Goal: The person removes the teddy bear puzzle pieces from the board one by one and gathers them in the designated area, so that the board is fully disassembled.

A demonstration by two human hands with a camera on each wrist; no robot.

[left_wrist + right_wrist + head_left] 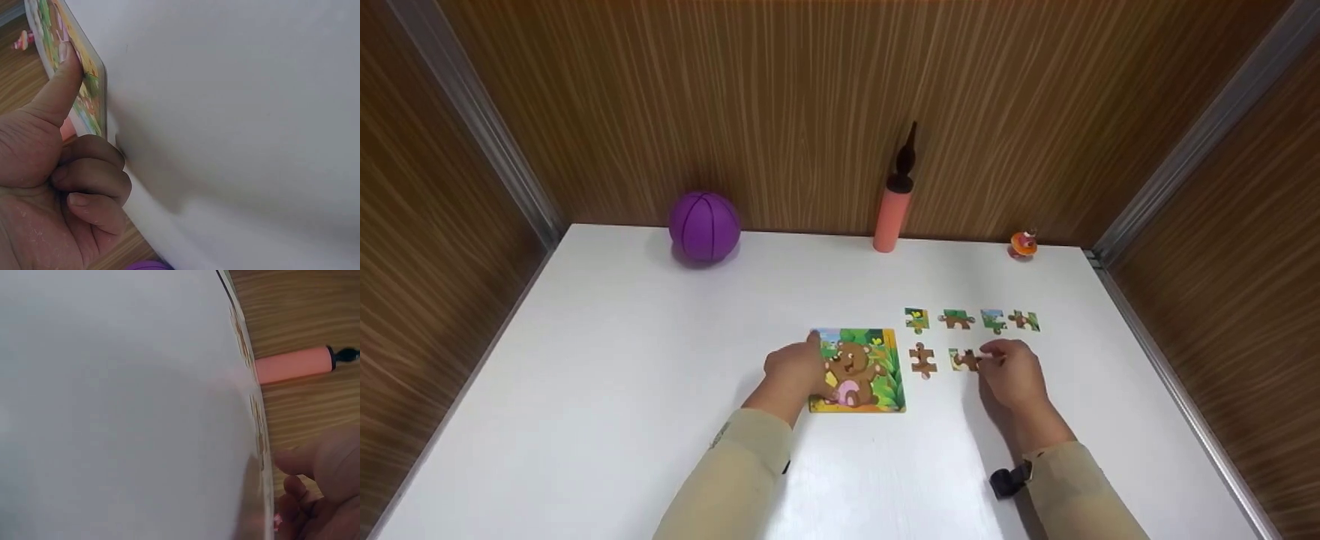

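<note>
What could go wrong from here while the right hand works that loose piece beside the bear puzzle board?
1. The right hand pinches a loose piece close to its neighbour; a sweep could knock that one out of line.
2. The left hand steadies the puzzle board by thumb on one edge only, so it may pivot on the smooth table.

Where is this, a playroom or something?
Probably a small play corner: a white table walled in by wood-look panels, with a bear puzzle being held, loose puzzle pieces and a purple ball.
</note>
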